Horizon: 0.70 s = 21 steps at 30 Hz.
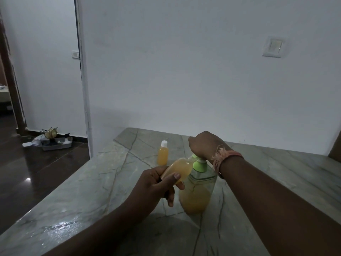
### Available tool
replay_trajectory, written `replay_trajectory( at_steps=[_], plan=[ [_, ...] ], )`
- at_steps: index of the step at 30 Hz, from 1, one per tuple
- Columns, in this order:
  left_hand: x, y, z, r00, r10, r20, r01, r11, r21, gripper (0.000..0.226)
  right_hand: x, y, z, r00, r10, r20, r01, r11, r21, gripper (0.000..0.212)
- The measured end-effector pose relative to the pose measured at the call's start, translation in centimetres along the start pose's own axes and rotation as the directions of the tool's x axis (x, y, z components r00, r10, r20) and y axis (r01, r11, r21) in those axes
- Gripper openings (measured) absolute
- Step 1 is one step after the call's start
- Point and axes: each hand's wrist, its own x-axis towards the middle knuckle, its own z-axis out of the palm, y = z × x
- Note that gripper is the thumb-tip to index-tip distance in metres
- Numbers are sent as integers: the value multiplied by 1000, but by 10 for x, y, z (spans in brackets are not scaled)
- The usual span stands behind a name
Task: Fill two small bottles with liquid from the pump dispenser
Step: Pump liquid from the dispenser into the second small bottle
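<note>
Right now the left hand (156,183) pinches a small bottle (178,169) near its base, thumb across the front and fingers curled behind, and holds it tilted, its long axis running from lower left up to upper right so that its mouth meets the spout of the pump dispenser (198,187). That meeting of mouth and spout is what the next stroke depends on, in my judgement: if the bottle drifts left or drops, the liquid will land on the counter (276,174) instead. The right hand (204,143) sits on top of the green pump head (199,163), fingers curled down over it, apparently pressing; exactly how the fingertips lie is hidden by the back of the hand. A frayed thread band (224,157) circles that wrist.

The held bottle looks nearly full of yellow-orange liquid, so this fill seems close to done. A second small bottle (163,153), capped in white and already full, stands upright just beyond and left of the dispenser, near but apart from both hands. The dispenser stands mid-counter, roughly half full.

The counter's left edge falls away to a dark floor (36,172) at the frame's left; there is open room to the right and toward the wall (184,71).
</note>
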Motion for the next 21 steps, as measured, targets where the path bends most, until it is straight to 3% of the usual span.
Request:
replay_trajectory(
  at_steps=[6,14,18,21],
  plan=[
    [3,0,-1,1000,-4,10,4,1000,-13,25,2,4,1,998,-16,-55,20,997,74,31],
    [0,3,-1,1000,-4,8,5,1000,-26,25,3,0,1,999,-5,37,8,995,-101,21],
    [1,2,0,1000,-1,9,1,999,-50,21,4,0,-3,995,-33,-99,24,996,-90,34],
    [3,0,-2,1000,-3,11,3,1000,-26,18,-2,1,2,991,-69,-112,65,997,-36,27]
  ],
)
